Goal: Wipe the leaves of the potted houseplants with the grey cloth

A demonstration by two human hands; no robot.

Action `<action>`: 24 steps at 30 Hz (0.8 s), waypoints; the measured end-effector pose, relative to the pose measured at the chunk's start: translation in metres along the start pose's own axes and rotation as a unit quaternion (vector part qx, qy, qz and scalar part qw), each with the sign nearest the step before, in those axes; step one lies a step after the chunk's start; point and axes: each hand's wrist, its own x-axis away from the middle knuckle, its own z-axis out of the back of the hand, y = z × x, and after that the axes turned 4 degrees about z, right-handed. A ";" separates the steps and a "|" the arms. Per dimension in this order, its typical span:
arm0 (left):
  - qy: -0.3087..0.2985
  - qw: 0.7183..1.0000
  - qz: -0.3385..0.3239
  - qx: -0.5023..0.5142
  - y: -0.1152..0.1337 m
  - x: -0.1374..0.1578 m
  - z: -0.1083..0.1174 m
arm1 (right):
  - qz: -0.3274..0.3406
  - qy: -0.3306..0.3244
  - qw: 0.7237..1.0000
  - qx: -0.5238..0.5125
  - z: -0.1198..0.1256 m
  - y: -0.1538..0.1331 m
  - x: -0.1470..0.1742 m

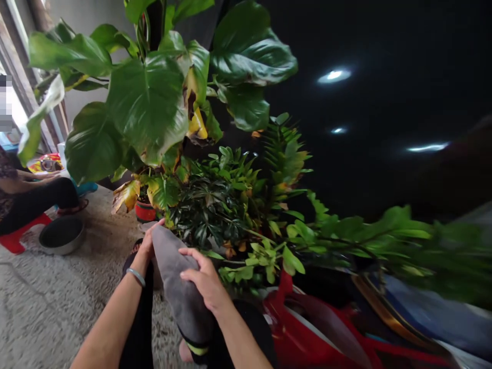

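A large potted plant with broad, glossy green leaves [148, 97] stands far left. Nearer, between the hands, is a long, matt, soft-looking grey cloth [175, 274]. The right hand [205, 282] holds it, narrow grip; the left hand [145, 248] touches its far end, grip unclear. A yellow-green band [197, 351] rings its near end.

The bottom edge crops the red bag [303, 346]; rightmost leaves [457, 251] blur.

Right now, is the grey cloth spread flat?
No: the grey cloth runs long and narrow, tapering at the left hand, right hand on it. Whether folded, cannot tell.
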 end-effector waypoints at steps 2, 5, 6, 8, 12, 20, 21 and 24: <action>-0.029 1.000 0.005 0.010 0.000 -0.002 -0.003 | 0.049 0.006 0.998 -0.027 0.017 -0.026 0.002; -0.049 0.999 -0.011 0.008 -0.002 -0.004 -0.005 | 0.156 0.080 0.982 -0.070 0.024 -0.060 -0.028; -0.049 0.999 -0.012 0.004 -0.003 -0.004 -0.005 | 0.172 0.103 0.976 -0.080 0.021 -0.064 -0.040; -0.044 0.999 -0.012 0.001 -0.006 -0.004 -0.006 | 0.151 0.119 0.978 -0.078 0.010 -0.057 -0.056; -0.044 0.999 0.009 -0.007 -0.010 -0.004 -0.007 | 0.060 0.089 0.994 -0.027 -0.007 -0.012 -0.029; -0.087 0.995 0.039 -0.030 -0.012 0.003 -0.016 | 0.132 0.175 0.975 -0.046 0.063 -0.050 0.014; -0.092 0.994 0.040 -0.036 -0.015 0.005 -0.019 | 0.161 0.217 0.961 -0.052 0.070 -0.057 0.002; -0.110 0.991 0.057 -0.053 -0.023 0.007 -0.029 | 0.154 0.278 0.944 -0.085 0.076 -0.049 -0.032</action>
